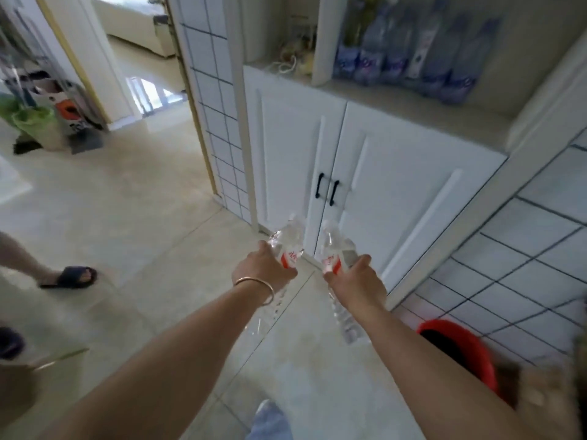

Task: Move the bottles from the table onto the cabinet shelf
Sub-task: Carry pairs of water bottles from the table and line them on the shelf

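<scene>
My left hand [260, 269], with a thin bangle at the wrist, grips a clear water bottle with a red label [287, 246]. My right hand [357, 279] grips a second clear bottle with a red label [335, 249]. Both bottles are held out over the floor in front of the white cabinet doors [365, 173]. The cabinet shelf [397, 103] lies above the doors, at the upper right. Several blue-labelled bottles [406, 55] stand in a row at the back of it. The table is out of view.
A red bucket [457, 347] stands on the floor at the lower right by the tiled wall. Another person's foot in a dark slipper [71, 276] is at the left. A doorway [143, 74] opens at the upper left, with bags [38, 122] beside it.
</scene>
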